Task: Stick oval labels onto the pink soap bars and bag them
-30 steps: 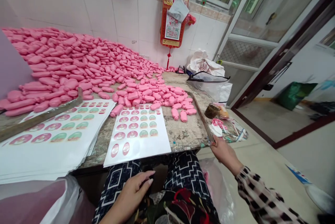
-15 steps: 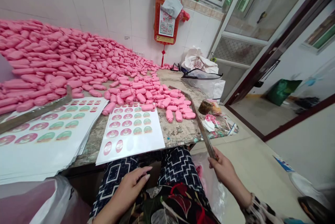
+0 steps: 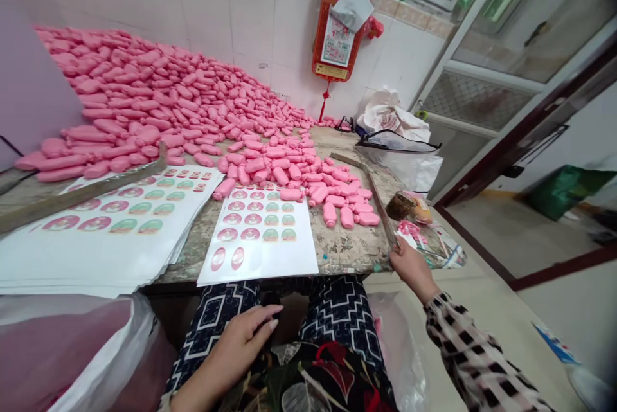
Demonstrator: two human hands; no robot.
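My right hand [image 3: 413, 265] is closed on the near end of a long, bent wooden strip [image 3: 378, 197] at the table's front right edge. The strip runs along the right side of a group of pink capsule-shaped pieces [image 3: 347, 216], which join a large pink heap [image 3: 168, 90] against the wall. My left hand [image 3: 245, 335] rests over my lap, fingers extended and apart from the thumb, holding nothing. In front of it, a white sticker sheet [image 3: 270, 261] with pink and green oval labels lies on the table, its far edge under some pink pieces.
A stack of sticker sheets [image 3: 96, 258] lies at the left with another wooden strip [image 3: 87, 197] across it. Plastic bags [image 3: 110, 360] stand below the table. A brown roll [image 3: 398, 206] and a clear bag [image 3: 402, 158] sit at the right.
My right hand has moved forward to the table edge with the wooden strip, whose near end now lies at the edge. The view has turned left. My left hand has stayed over my lap.
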